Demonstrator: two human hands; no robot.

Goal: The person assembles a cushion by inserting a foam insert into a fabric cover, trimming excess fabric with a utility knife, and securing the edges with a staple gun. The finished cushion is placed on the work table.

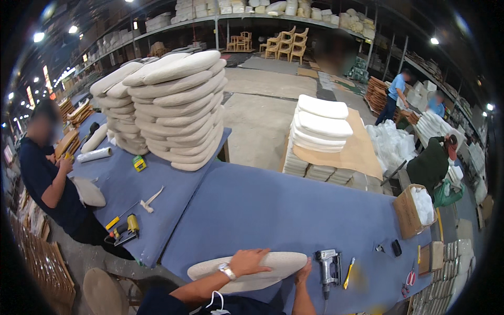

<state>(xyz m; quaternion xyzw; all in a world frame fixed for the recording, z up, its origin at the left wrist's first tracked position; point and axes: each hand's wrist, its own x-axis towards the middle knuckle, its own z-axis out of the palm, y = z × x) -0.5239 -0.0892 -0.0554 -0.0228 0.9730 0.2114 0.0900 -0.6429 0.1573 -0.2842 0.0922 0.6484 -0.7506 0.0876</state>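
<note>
A beige upholstered seat cushion (244,278) lies at the near edge of the blue-covered table (273,202), in front of me. My left hand (251,262), a watch on its wrist, lies over the cushion's top with the fingers stretched out. At the right end, my right hand (303,273) has its fingers curled round the cushion's edge; its underside grip is partly hidden. Just right of that hand rests a silver and black staple gun (328,266) with its hose running toward me. Beside the gun is a yellow utility knife (349,273).
Tall stacks of beige cushions (176,113) stand at the back left; white foam pads (321,125) are piled beyond the table. A cardboard box (410,212) and scissors (411,276) are at right. Leftward, a co-worker (44,168) stands near a yellow staple gun (126,230).
</note>
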